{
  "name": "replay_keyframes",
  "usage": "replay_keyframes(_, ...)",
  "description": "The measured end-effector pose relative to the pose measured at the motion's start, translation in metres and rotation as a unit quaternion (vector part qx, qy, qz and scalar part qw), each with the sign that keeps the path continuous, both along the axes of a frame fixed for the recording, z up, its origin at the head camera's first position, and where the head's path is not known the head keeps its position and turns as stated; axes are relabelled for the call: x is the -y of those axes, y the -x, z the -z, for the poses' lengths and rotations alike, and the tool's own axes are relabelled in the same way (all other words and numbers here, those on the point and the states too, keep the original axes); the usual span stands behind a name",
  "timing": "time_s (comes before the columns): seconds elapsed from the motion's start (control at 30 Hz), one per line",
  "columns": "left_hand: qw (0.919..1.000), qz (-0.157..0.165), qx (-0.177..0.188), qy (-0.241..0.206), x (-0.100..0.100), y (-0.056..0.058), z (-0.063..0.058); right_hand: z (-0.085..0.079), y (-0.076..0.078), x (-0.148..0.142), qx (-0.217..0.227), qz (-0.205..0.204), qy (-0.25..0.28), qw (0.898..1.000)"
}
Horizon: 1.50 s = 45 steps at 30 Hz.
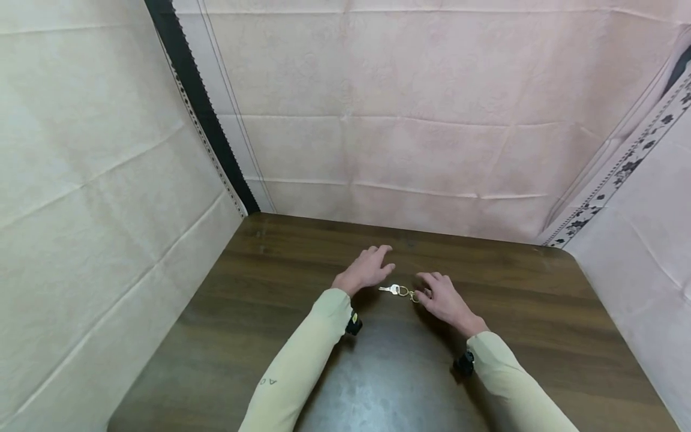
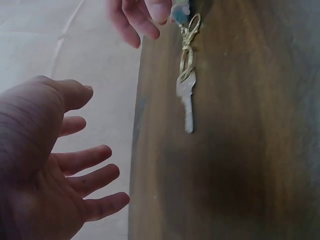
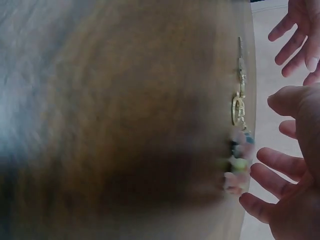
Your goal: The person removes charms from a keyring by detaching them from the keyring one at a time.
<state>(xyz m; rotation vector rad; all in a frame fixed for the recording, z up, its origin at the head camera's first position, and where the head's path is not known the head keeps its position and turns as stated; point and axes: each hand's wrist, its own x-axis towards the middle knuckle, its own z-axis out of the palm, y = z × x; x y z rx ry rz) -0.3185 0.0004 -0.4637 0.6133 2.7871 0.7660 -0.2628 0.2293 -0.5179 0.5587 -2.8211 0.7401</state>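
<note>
A silver key (image 1: 394, 289) lies on the wooden table between the two hands, its blade toward the left hand. Gold-coloured rings (image 2: 186, 62) and a clasp (image 3: 238, 109) join it to a string of multicoloured beads (image 3: 238, 172). The left hand (image 1: 367, 267) hovers just beyond the key's tip, fingers spread and holding nothing. Over the bead end is the right hand (image 1: 444, 300), its fingers loosely bent beside the beads without closing round them. In the head view that hand hides most of the beads.
The brown wooden table (image 1: 243, 336) reaches back to a hanging pale cloth (image 1: 410, 120). More cloth hangs along the left side (image 1: 108, 180) and the right side (image 1: 648, 228). Each wrist wears a dark strapped device (image 1: 354, 324).
</note>
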Motion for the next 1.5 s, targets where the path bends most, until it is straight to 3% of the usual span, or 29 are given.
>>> replay_keyframes(0.2,1.0,0.003,0.005,0.008,-0.01,-0.005,0.011,0.008,-0.001,0.001,-0.012,0.012,-0.011,1.0)
replay_keyframes(0.53,0.9993,0.0,0.005,0.038,-0.016,-0.011,0.028,0.008,0.002,0.012,-0.007,0.025,-0.029,0.999)
replay_keyframes(0.73,0.9988,0.0,0.008,0.049,-0.021,-0.014,0.032,0.01,0.008,0.02,0.014,0.034,-0.052,0.998)
replay_keyframes(1.0,0.9957,0.005,-0.016,0.092,-0.024,-0.015,0.039,0.009,0.015,0.025,0.027,0.038,-0.072,0.996)
replay_keyframes(1.27,0.9963,0.011,-0.031,0.08,-0.026,-0.014,0.044,0.009,0.016,0.023,0.029,0.036,-0.071,0.996)
replay_keyframes(1.5,0.9988,0.02,-0.005,0.045,-0.026,-0.011,0.046,0.01,0.017,0.022,0.023,0.034,-0.055,0.998)
